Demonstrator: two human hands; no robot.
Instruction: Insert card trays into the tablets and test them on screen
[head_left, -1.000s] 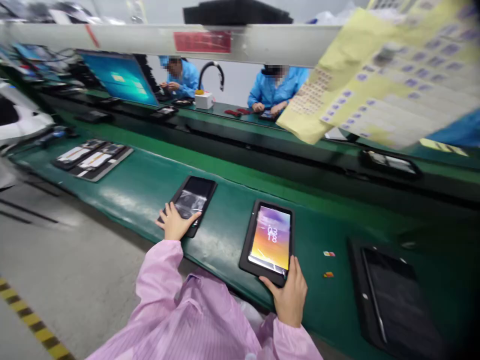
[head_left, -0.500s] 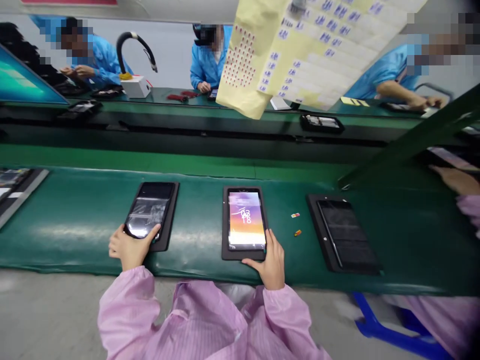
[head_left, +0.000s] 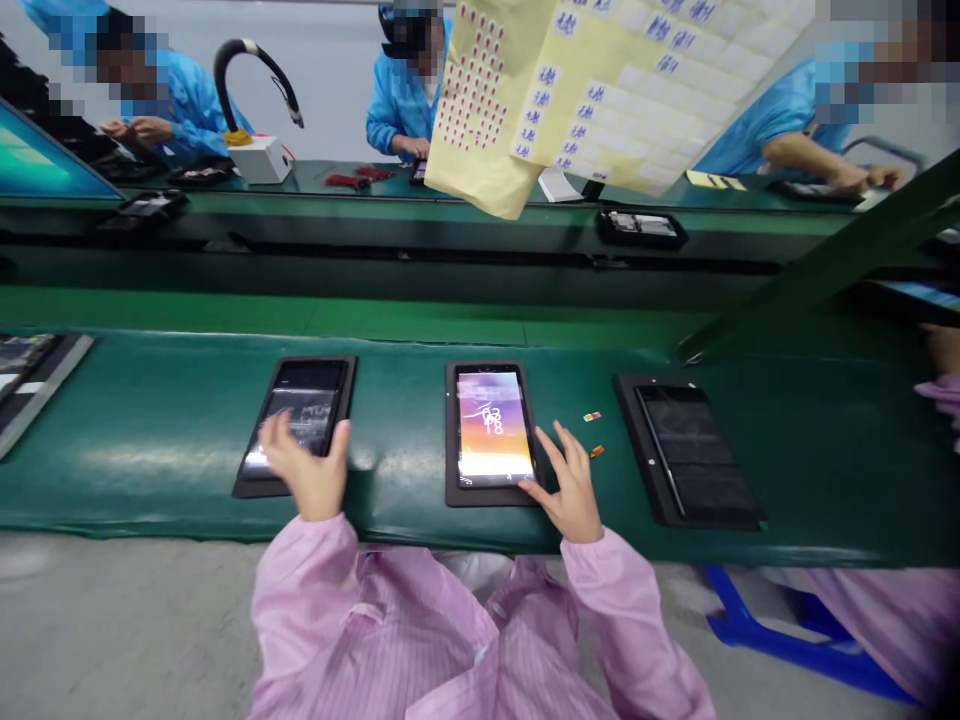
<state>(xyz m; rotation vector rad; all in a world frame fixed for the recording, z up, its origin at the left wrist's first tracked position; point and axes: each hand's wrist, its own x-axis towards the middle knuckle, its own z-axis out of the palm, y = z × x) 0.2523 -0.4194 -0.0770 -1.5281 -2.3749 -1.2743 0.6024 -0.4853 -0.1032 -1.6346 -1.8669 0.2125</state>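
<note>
Three black trays lie in a row on the green conveyor belt [head_left: 150,440]. On the left tray [head_left: 259,480] is a dark phone [head_left: 300,405] under shiny film. My left hand [head_left: 311,470] hovers over its lower part, fingers spread and holding nothing. On the middle tray [head_left: 451,440] is a lit phone [head_left: 493,425] with an orange and purple screen. My right hand [head_left: 570,485] rests at that tray's lower right corner, fingers apart, touching the tray edge. Both sleeves are pink.
A third tray [head_left: 697,460] with a dark device lies to the right. Two small chips [head_left: 592,432] lie on the belt between them. Yellow label sheets [head_left: 600,90] hang overhead. People in blue work at the far bench; a person's pink sleeve [head_left: 937,385] is at the right edge.
Both hands have let go of the tray edges. The left hand has risen over the dark phone with fingers spread; the right has shifted right and opened. The view has steadied.
</note>
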